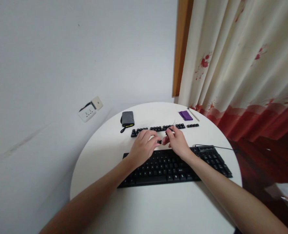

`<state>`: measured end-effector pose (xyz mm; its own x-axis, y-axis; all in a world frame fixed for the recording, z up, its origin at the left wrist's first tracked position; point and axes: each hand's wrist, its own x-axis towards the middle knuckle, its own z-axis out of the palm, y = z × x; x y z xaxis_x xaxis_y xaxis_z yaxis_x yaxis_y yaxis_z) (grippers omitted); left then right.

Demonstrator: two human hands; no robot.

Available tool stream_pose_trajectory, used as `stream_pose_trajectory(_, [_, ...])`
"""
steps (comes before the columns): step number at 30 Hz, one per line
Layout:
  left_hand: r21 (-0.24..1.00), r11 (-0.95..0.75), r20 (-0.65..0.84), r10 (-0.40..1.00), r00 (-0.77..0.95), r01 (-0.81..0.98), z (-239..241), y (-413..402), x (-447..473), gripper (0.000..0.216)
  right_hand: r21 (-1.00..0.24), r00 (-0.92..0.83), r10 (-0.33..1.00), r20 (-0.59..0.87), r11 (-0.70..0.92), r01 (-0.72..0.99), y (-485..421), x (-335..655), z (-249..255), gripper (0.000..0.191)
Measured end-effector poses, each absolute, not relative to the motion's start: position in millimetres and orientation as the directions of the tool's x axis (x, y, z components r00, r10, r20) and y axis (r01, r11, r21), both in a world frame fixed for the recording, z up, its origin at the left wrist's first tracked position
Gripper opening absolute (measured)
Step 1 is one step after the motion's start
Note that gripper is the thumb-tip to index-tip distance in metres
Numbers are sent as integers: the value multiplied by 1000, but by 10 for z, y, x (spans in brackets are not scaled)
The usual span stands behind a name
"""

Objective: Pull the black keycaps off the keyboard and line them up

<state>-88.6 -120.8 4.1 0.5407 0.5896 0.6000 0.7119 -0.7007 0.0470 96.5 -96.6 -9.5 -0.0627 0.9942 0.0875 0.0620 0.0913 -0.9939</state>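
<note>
Above a black keyboard [153, 179] on the white table, my left hand [144, 144] pinches a small black keycap [159, 142] between its fingertips. Close beside it, my right hand [178, 140] is closed around a small dark tool; its thin wire prongs [175, 123] stick up past the fingers, like those of a keycap puller. Most of that tool is hidden by the hand. Behind both hands runs a row of loose black keycaps [160, 128], with a short separate group [192, 125] at its right end. My forearms cover parts of the keyboard.
At the back left of the round table [95, 156] lies a grey pouch [127, 118] with a strap. A folded purple cloth [185, 115] and a pale stick-like brush [194, 114] lie at the back right. The keyboard's cable [222, 148] runs off the right edge.
</note>
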Motion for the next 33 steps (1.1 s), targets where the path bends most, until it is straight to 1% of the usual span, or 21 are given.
stream_pose_trajectory(3, [110,-662,593,642,485,742,178,-928,-894,13,-999,32,998,52,52,10,-861,1043,-88,21])
stream_pose_trajectory(6, [140,-635,531,696,484,760,207,-615,-918,10,-996,90,992,94,94,-5,-763,1113,-102,21])
stream_pose_trajectory(12, [166,-581,394,780,487,797,-160,-283,-997,12,-984,131,976,176,174,27,-693,1198,-99,24])
stream_pose_trajectory(15, [155,-588,338,787,517,794,-328,-249,-1039,10,-984,131,975,179,175,42,-682,1228,-97,24])
stream_pose_trajectory(25, [226,-577,358,798,484,785,-408,-264,-1034,12,-990,117,983,138,135,30,-706,1241,-57,20])
stream_pose_trajectory(29, [246,-561,364,809,461,791,-420,-273,-1022,24,-990,128,982,140,137,31,-704,1250,-55,21])
stream_pose_trajectory(33, [233,-540,372,818,439,809,-392,-281,-987,38,-991,122,984,130,128,26,-687,1251,-83,21])
